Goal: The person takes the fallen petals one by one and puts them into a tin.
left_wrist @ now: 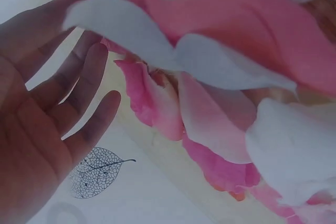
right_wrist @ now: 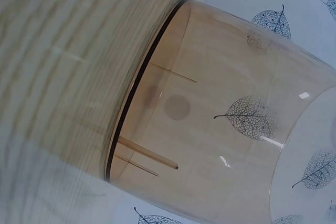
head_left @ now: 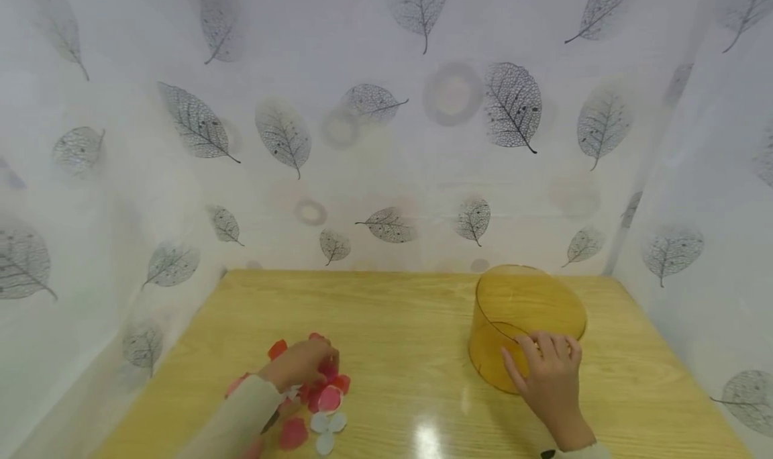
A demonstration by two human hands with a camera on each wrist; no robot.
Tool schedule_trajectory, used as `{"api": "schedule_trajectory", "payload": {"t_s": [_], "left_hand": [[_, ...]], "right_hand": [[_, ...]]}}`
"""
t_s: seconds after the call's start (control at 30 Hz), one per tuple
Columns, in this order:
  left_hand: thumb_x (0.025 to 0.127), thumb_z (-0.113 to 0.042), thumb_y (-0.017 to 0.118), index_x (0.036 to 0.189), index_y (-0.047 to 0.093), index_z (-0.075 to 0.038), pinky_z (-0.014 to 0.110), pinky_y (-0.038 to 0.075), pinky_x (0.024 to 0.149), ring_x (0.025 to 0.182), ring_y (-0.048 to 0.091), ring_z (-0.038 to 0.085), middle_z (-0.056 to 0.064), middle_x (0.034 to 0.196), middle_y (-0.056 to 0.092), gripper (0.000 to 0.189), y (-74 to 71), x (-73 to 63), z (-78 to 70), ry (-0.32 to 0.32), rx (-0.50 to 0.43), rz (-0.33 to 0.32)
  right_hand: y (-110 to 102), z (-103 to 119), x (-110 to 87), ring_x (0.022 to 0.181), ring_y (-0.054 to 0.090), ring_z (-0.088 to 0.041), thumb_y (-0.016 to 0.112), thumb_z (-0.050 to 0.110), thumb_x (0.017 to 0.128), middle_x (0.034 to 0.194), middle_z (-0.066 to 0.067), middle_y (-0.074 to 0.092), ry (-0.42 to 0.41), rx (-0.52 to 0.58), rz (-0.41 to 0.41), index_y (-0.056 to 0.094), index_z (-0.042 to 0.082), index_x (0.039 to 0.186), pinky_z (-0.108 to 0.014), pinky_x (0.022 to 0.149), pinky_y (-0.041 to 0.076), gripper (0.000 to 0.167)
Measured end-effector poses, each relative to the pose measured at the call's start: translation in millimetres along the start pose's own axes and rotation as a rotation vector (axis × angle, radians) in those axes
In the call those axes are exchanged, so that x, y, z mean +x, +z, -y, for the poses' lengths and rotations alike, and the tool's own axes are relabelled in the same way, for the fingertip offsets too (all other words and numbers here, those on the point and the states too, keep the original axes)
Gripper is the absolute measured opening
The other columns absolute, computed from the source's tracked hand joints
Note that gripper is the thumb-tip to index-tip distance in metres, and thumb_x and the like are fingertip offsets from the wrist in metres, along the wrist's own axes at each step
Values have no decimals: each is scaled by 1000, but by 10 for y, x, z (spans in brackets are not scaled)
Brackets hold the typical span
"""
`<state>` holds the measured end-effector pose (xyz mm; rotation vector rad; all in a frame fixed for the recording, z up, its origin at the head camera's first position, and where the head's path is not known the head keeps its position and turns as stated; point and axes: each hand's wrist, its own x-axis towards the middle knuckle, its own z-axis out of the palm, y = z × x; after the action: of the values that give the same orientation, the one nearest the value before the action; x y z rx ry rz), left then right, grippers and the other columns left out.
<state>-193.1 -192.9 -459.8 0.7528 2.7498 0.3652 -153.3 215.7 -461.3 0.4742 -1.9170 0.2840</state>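
Note:
A loose heap of artificial flower petals (head_left: 330, 398) in pink, red and white lies on the left of the table. My left hand (head_left: 302, 365) reaches over the heap, its fingertips among the pink petals. Seen from the left wrist, several fingers (left_wrist: 86, 85) are spread and fairly straight beside the petals (left_wrist: 236, 30); the thumb is out of that view. Over on the right stands a clear amber round container (head_left: 492, 345), its wide mouth upward. My right hand (head_left: 549, 382) holds its near rim, with fingers bent at the edge and thumb against the side. The right wrist view shows the container's wall (right_wrist: 220, 93) but no hand.
The pale wood table (head_left: 398, 325) lies between both hands. White sheets (head_left: 386, 164) printed with grey leaves rise behind it and along both sides. A white four-petalled flower piece (head_left: 326, 429) and a pink petal (head_left: 294, 433) lie in front of the heap.

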Motion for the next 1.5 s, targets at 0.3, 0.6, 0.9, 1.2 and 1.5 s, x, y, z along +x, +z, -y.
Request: {"api": "schedule_trajectory", "payload": {"t_s": [0.3, 0.6, 0.9, 1.2, 1.5], "left_hand": [[73, -10, 78, 90, 60, -20, 28, 47, 68, 74, 48, 8, -8, 84, 50, 26, 41, 13, 16, -52, -12, 24], [76, -13, 75, 98, 64, -19, 34, 51, 78, 81, 55, 10, -9, 87, 60, 25, 6, 17, 65, -128, -94, 82], [80, -11, 72, 77, 66, -16, 22, 46, 64, 65, 49, 3, -12, 72, 60, 9, -322, -1, -49, 73, -58, -13], [85, -22, 68, 84, 68, -17, 24, 51, 73, 75, 59, 4, -8, 81, 67, 6, -663, 347, -610, 195, 6, -201], [89, -27, 63, 89, 70, -17, 20, 50, 74, 78, 61, 5, -6, 87, 69, 12, -888, 962, -1543, 367, 49, -321]], "right_hand": [[-9, -6, -1, 71, 43, -33, 45, 45, 94, 74, -15, 53, 5, 17, -3, 60, 0, 80, -53, 74, 28, 49], [-3, -10, 1, 72, 43, -33, 45, 45, 94, 75, -16, 53, 21, 28, 3, 60, 0, 80, -54, 75, 28, 49], [-10, -7, 6, 72, 43, -33, 44, 45, 94, 74, -15, 53, 26, 31, 18, 60, 0, 80, -54, 75, 28, 49], [-36, -12, 6, 71, 43, -33, 45, 44, 94, 74, -15, 53, 28, 33, 17, 60, 0, 79, -54, 74, 28, 49], [-31, -1, -3, 72, 45, -32, 44, 44, 94, 74, -13, 53, 32, 38, 12, 59, 0, 79, -54, 75, 28, 49]]}}
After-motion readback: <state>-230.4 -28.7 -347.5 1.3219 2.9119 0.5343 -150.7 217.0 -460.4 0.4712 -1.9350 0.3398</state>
